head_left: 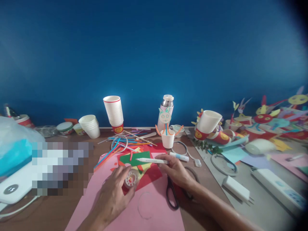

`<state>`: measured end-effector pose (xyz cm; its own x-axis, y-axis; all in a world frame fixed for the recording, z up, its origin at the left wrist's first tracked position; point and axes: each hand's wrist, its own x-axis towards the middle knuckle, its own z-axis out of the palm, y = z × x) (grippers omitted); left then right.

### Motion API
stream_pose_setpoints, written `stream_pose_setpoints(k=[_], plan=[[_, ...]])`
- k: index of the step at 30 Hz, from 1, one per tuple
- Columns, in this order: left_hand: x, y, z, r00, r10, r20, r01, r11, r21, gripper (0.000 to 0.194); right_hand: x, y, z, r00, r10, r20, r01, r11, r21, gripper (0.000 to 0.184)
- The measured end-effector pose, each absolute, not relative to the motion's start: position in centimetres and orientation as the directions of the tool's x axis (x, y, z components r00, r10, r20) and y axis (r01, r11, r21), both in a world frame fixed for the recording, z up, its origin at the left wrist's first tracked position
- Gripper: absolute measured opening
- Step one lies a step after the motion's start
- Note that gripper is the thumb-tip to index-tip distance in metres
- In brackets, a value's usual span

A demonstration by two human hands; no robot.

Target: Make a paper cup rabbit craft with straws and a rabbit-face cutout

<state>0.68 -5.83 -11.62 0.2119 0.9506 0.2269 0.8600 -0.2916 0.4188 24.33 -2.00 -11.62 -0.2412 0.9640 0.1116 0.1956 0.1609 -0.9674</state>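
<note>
The left hand (112, 200) is curled, its fingertips closed on a small round white-and-red object (131, 179), perhaps a tape roll, though the view is too poor to be sure. The right hand (174, 170) grips a white marker (151, 160) over green paper (133, 158). Black-handled scissors (172, 195) lie below it, at the edge of pink paper (163, 218).

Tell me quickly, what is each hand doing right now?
Left hand: closed, holding a small round white-and-red disc.
Right hand: closed, holding a slim white marker pen.
</note>
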Motion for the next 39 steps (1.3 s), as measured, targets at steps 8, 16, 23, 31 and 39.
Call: stream_pose_setpoints(k=[8,16,23,31,39], plan=[[0.6,-5.6,-11.5,0.184,0.961,0.205,0.872,-0.256,0.418,0.036,24.3,-2.3,-11.3,-0.205,0.973,0.11,0.244,0.16,-0.957,0.024],[0.5,-5.5,-10.5,0.156,0.929,0.336,0.808,-0.315,0.497,0.03,24.6,-2.3,-10.6,-0.243,0.963,0.114,0.315,0.189,-0.93,0.018],[2.7,-6.9,-8.6,0.106,0.99,-0.088,0.36,0.045,0.932,0.041,21.8,-5.0,-9.9,-0.259,0.958,0.125,-0.108,0.1,-0.989,0.014],[3.3,-7.2,-8.9,0.031,0.988,-0.148,-0.212,0.152,0.965,0.029,21.4,-6.4,-7.0,-0.53,0.843,0.088,0.274,0.269,-0.923,0.014],[3.2,-6.6,-10.0,0.151,0.959,-0.239,-0.313,0.276,0.909,0.029,29.0,-0.6,-6.1,-0.231,0.972,0.046,0.951,0.235,-0.199,0.018]])
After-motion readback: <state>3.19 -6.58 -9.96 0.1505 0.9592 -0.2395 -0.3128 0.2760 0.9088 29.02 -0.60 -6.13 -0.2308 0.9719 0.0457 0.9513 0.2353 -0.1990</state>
